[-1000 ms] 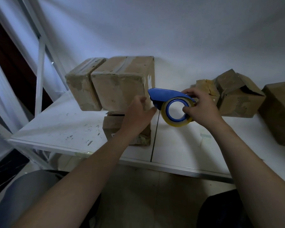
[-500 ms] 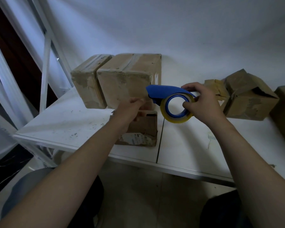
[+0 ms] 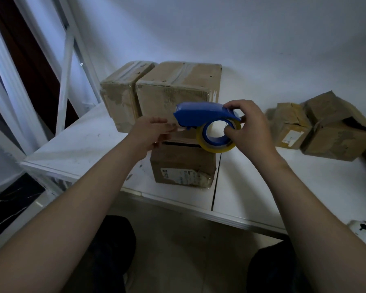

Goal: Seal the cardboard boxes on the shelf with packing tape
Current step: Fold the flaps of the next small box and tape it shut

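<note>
A small cardboard box [image 3: 183, 166] with a white label stands near the front edge of the white shelf [image 3: 89, 144]; a dark gap shows along its top. My right hand [image 3: 248, 129] grips a blue tape dispenser [image 3: 201, 114] with a yellowish tape roll [image 3: 218, 144], held just above the box. My left hand [image 3: 150, 134] hovers at the box's top left, fingers stretched toward the dispenser's front end. Whether they touch the tape I cannot tell.
Two bigger taped boxes [image 3: 178, 89] [image 3: 120, 96] stand behind the small one against the wall. Crumpled boxes [image 3: 288, 125] [image 3: 336, 130] sit at the right. A white shelf frame [image 3: 66, 60] rises at the left. A seam [image 3: 216, 187] splits the shelf boards.
My left hand has lifted off the small box and opened toward the dispenser's front. The view has shifted, so the small box shows more fully.
</note>
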`<state>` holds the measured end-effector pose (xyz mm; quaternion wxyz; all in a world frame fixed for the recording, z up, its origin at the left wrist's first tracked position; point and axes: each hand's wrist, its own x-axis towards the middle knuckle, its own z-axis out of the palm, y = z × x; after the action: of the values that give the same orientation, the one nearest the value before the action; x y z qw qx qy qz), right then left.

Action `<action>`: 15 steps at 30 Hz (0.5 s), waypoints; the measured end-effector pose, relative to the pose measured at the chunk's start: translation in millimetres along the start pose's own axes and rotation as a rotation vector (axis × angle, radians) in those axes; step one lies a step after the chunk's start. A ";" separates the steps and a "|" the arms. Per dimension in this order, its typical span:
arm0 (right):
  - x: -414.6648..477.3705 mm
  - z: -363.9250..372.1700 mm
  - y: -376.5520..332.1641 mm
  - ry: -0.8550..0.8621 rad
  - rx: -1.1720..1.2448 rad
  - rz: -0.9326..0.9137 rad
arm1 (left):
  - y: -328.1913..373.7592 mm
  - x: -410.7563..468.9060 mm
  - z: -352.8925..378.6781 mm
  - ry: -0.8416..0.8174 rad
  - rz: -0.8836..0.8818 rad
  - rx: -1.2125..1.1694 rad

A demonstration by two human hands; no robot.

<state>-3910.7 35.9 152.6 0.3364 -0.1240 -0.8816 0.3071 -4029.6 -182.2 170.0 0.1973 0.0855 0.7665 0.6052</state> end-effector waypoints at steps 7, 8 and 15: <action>-3.3 21.7 2.1 -0.016 -0.045 -0.175 | -8.4 19.5 -22.2 -0.009 0.018 0.160; -4.5 23.1 2.8 -0.026 -0.050 -0.184 | -11.2 22.3 -24.2 -0.022 0.003 0.168; -11.5 33.2 8.9 -0.123 0.012 -0.145 | -32.5 40.0 -32.9 -0.077 -0.153 0.034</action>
<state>-3924.3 22.7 121.7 0.3037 -0.0388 -0.9053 0.2944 -4075.8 -205.0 137.0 0.2709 0.0534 0.7727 0.5715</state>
